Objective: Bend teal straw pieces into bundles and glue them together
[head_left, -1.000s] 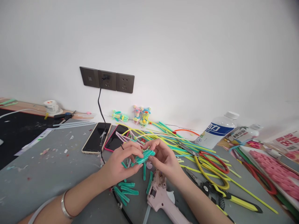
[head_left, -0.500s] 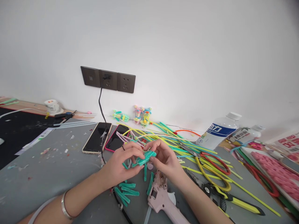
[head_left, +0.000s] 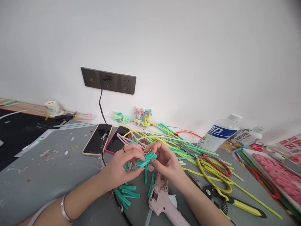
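Note:
Between my two hands is a small bundle of teal pipe cleaner pieces (head_left: 146, 160), held above the grey table. My left hand (head_left: 122, 164) is closed on its left end, thumb below and fingers above. The fingers of my right hand (head_left: 166, 162) pinch the right end, partly hiding it. Below them on the table lie several loose teal pipe cleaner pieces (head_left: 128, 192). A pale pink glue gun (head_left: 162, 201) rests under my right wrist, its nozzle end brown with residue.
Long yellow and teal pipe cleaners (head_left: 169, 138) spread behind my hands. To the right lie scissors (head_left: 204, 166) and yellow-black pliers (head_left: 223, 197). Two phones (head_left: 97, 139) lie at left, crossed by a black cord (head_left: 101, 106). A bottle (head_left: 219, 131) and small pipe cleaner figures (head_left: 142, 116) stand by the wall.

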The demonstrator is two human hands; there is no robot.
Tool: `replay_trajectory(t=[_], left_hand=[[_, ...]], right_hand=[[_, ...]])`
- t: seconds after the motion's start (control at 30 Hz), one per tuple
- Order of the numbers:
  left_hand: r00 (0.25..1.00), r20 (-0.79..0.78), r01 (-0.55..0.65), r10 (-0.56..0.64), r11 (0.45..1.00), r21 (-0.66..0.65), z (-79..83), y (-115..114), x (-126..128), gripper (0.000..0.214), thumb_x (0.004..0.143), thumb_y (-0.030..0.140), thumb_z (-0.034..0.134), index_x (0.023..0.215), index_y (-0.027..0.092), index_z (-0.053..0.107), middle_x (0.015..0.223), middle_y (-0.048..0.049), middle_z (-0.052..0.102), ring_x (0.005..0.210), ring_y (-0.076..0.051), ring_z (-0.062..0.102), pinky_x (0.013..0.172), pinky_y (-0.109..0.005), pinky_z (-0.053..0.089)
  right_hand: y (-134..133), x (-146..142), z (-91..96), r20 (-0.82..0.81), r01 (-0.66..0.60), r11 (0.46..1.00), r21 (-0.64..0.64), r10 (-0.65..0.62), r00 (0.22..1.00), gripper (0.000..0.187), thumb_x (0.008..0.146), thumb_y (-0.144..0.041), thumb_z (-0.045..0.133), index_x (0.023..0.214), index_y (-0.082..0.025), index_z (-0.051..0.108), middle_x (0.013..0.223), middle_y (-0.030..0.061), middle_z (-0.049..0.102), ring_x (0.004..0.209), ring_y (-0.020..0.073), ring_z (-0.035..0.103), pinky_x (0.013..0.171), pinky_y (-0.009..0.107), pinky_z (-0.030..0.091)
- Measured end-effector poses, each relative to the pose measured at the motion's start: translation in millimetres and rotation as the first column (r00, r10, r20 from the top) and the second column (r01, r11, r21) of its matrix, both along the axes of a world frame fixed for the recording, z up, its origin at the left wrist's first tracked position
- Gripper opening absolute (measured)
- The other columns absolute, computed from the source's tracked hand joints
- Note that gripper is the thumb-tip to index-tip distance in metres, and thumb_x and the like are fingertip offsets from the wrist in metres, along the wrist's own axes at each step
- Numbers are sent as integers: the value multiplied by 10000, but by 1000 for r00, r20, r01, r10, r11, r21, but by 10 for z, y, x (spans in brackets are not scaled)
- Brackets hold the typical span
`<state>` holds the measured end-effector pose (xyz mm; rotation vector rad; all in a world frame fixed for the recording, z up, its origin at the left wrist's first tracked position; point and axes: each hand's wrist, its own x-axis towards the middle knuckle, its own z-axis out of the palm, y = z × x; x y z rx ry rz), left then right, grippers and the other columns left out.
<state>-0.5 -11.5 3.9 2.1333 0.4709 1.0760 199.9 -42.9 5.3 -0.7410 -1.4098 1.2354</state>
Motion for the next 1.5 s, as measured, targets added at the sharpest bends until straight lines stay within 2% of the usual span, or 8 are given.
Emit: replay_trajectory(t=[0.2, 0.4, 0.53, 0.67, 0.9, 1.1, 1.37, 1.5], left_hand=[[1000, -7, -6, 6, 1000, -8, -14, -2, -2, 279, 807, 30, 638, 1002, 224, 594, 1021, -53, 609, 879, -145, 618, 667, -196, 536], [1000, -7, -23, 23, 999, -37, 10, -18, 8, 207, 850, 75, 605, 998, 220, 591, 1020, -61, 612, 895, -154, 615, 646, -192, 539], [999, 36, -28, 34, 985, -172, 3, -14, 10, 174, 871, 106, 579, 1000, 222, 597, 1032, -61, 613, 895, -160, 627, 640, -203, 549], [995, 72, -40, 67, 943, -331, -4, 9, 2, 85, 894, 194, 589, 976, 209, 605, 981, -59, 624, 816, -156, 613, 623, -220, 553], [988, 113, -38, 107, 871, -490, 22, 17, -2, 101, 876, 246, 624, 963, 200, 603, 994, -70, 635, 827, -170, 615, 613, -227, 542], [988, 119, -29, 99, 872, -489, 1, 23, -12, 94, 853, 225, 655, 943, 212, 631, 969, -54, 631, 875, -176, 598, 665, -232, 544], [987, 142, 4, 80, 857, -515, -8, 41, -19, 106, 862, 268, 666, 949, 216, 635, 979, -60, 618, 834, -169, 577, 596, -214, 527], [981, 164, 2, 101, 848, -531, -4, 35, -10, 173, 864, 266, 669, 1020, 229, 603, 1033, -67, 608, 934, -197, 594, 631, -228, 533]], right_hand=[[-2, -1, -3, -5, 1, 1000, -18, -1, 1000, 215, 871, -359, 705, 902, -243, 526, 1004, 63, 597, 952, 209, 571, 770, 310, 467], [4, 2, -14, -24, 7, 1000, -7, -7, 1000, 178, 882, -321, 701, 919, -241, 546, 1007, 59, 605, 949, 196, 569, 765, 299, 457], [5, 0, -21, -40, -12, 1000, -8, 11, 999, 181, 878, -307, 708, 918, -245, 542, 1013, 57, 601, 926, 190, 574, 746, 294, 471], [-4, 0, -14, -32, -48, 999, -14, 48, 998, 164, 892, -300, 690, 956, -251, 547, 1051, 64, 588, 963, 201, 574, 777, 314, 481], [13, 15, -19, 26, -11, 999, 35, 10, 1000, 143, 905, -305, 669, 997, -259, 569, 1068, 64, 569, 986, 212, 559, 817, 337, 460], [6, 12, -19, 179, 139, 983, 115, -159, 971, 85, 919, -250, 633, 982, -260, 577, 920, 13, 534, 793, 158, 507, 706, 278, 430], [-18, 26, -2, 279, 170, 968, 182, -217, 936, 162, 918, -209, 609, 1069, -266, 618, 926, 10, 585, 779, 151, 520, 721, 276, 428], [-12, 25, -2, 276, 177, 969, 170, -220, 936, 125, 916, -226, 618, 1036, -259, 629, 899, 11, 607, 780, 157, 539, 708, 276, 432]])
